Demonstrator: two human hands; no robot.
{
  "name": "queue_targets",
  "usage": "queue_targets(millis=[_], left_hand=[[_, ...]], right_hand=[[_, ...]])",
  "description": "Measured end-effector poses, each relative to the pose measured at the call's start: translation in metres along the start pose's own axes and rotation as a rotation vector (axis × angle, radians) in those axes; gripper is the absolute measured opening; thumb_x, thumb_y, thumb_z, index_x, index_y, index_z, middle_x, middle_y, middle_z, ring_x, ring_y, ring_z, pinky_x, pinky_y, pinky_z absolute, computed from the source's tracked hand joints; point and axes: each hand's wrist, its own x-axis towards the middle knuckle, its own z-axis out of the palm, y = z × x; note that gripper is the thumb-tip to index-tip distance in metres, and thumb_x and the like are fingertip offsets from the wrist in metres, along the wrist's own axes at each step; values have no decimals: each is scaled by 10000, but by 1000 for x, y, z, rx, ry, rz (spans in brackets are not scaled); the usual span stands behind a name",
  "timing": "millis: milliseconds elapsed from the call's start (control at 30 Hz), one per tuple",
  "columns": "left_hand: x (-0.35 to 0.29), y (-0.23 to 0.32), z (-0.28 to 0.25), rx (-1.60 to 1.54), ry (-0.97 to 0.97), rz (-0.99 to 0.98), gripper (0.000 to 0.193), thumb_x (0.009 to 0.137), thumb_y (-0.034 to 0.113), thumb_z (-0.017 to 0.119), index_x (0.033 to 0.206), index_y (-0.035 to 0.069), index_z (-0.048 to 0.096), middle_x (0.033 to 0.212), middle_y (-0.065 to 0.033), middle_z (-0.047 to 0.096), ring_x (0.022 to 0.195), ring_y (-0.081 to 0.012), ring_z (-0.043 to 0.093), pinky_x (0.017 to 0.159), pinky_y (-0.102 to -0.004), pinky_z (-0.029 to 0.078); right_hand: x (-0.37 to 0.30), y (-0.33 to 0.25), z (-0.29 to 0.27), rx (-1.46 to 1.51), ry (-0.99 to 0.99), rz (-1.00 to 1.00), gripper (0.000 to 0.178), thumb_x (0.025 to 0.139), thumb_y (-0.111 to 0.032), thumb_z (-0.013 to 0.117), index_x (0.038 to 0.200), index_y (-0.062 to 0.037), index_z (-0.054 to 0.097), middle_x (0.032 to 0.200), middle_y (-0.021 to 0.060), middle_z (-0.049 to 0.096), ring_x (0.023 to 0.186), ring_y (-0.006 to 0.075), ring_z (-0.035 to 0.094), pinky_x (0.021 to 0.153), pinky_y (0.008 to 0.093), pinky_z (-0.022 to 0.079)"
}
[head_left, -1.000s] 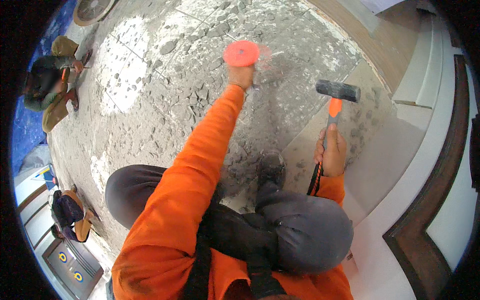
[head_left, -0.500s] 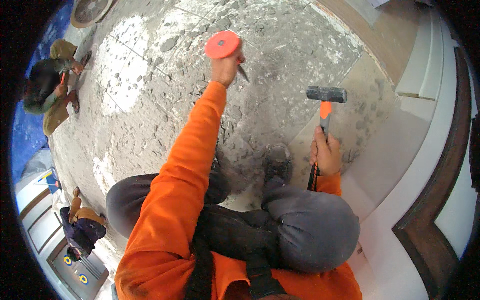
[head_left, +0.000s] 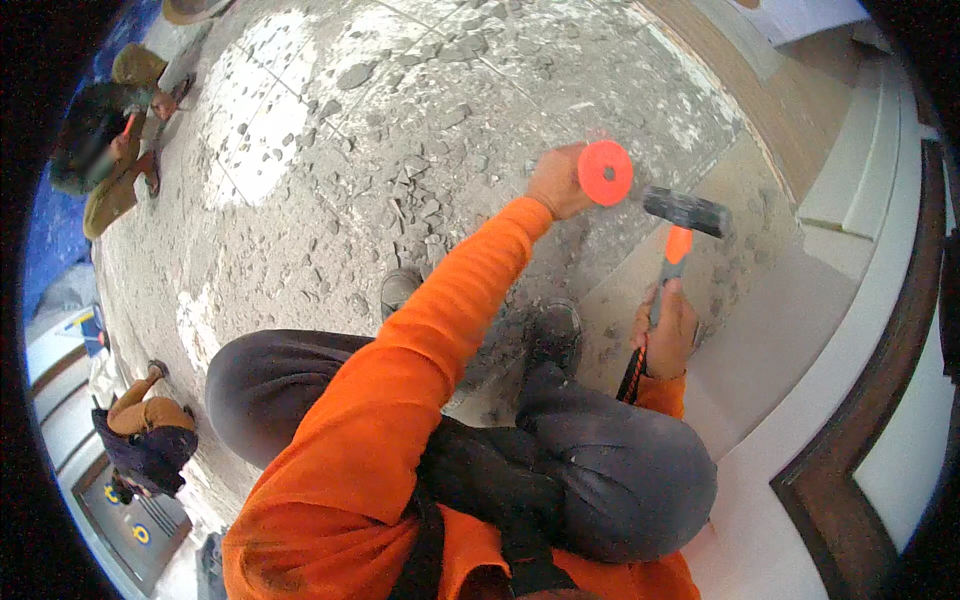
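Fingers of the right hand wrap a block-headed hammer; the left hand clenches a red disc-topped tool.

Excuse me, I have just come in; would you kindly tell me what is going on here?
Someone in orange sleeves has a tool with a round red disc in the left hand, over a floor strewn with broken grey pieces. The right hand grips a hammer by its handle; its black head shows just right of the disc, not touching it. Two other people are off to the left.
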Motion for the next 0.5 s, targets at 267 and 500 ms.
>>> queue_targets(millis=[267, 500], left_hand=[[13, 13, 14, -78, 106, -24, 353, 781, 395, 742, 1016, 135, 699, 964, -155, 710, 899, -381, 672, 797, -454, 550], [25, 1, 9, 27, 97, -100, 349, 815, 394, 719, 1044, 131, 695, 979, -144, 714, 905, -370, 676, 790, -450, 545]], right_hand=[[23, -13, 5, -245, 25, -293, 446, 1064, -411, 460, 847, -37, 572, 621, 25, 520, 517, 128, 505, 454, 286, 374], [29, -51, 2, -127, -30, -120, 447, 1058, -440, 465, 835, -61, 549, 660, 30, 506, 527, 132, 482, 449, 276, 367]])
